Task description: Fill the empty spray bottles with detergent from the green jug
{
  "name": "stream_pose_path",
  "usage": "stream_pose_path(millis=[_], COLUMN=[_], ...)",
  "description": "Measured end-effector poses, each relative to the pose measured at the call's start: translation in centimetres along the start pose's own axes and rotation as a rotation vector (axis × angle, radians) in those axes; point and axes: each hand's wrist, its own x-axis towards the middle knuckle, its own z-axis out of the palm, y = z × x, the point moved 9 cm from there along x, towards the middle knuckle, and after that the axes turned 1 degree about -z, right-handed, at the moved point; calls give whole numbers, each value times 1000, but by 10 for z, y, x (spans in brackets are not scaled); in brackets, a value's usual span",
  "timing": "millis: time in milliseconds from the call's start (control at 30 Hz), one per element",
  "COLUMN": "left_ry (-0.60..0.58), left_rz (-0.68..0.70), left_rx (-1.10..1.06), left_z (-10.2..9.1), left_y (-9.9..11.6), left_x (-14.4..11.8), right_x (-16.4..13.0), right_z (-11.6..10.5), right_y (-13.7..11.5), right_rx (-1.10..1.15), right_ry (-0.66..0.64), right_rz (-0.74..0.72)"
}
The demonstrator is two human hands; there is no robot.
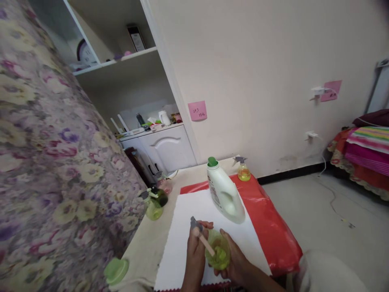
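A small green spray bottle (218, 252) is held at the near edge of the surface (142, 239), over a white cloth (188, 219) that lies partly on a red plastic sheet (273, 227). The bottle is cupped from the right and beneath by the right hand (235, 263), whose fingers are wrapped around its body. The left hand (194, 251) is closed on the grey trigger spray head (194, 224), whose pale dip tube (207, 244) slants down into the bottle's open neck.

The step in hand is judged to be the fitting of the spray head to the bottle, or its removal; which of the two cannot be told. For seating, the tube would have to be fed straight down and the collar then turned on the neck while the bottle is kept steady and upright.

Both forearms come in from the near edge, close together, the left wrist raised slightly above the right.

A white detergent bottle with a green cap (225, 190) leans just beyond the hands. A yellow spray bottle (243, 170) stands at the far edge, another green spray bottle (153, 207) to the left, and a loose green lid (117, 269) near left.
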Motion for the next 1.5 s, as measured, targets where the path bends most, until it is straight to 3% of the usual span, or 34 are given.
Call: stream_pose_path(millis=[100, 267, 400, 500, 733, 867, 1000, 1133, 1300, 1400, 1500], left_ry=[-76, 41, 135, 175, 49, 20, -116, -244, -302, -268, -183], left_rz=[-28, -26, 0, -1, 29, 26, 54, 44, 106, 135, 103], left_rx=[76, 70, 76, 159, 129, 180, 305, 431, 329, 165, 65], left_z=[6, 2, -4, -11, -18, -20, -2, 18, 35, 32, 12], left_y=[-2, -16, -37, -45, -25, -19, -21, -26, -26, -31, -41], left_x=[-1, -5, -9, -8, -1, -4, -11, -18, -19, -12, -2], right_x=[-2, -12, -24, -31, -41, -55, -75, -83, -91, -101, -114], right_z=[-2, 11, 32, 44, 38, 48, 61, 61, 52, 50, 44], right_y=[2, -12, -35, -45, -65, -76, -89, -94, -102, -111, -124], right_rx=[9, 105, 215, 160, -328, -523, -732, -818, -828, -822, -821], right_ry=[40, 41, -121, -222, -71, -145, -169, -158, -85, -39, 13], right_rz=[12, -122, -315, -386, -542, -612, -752, -798, -842, -862, -861])
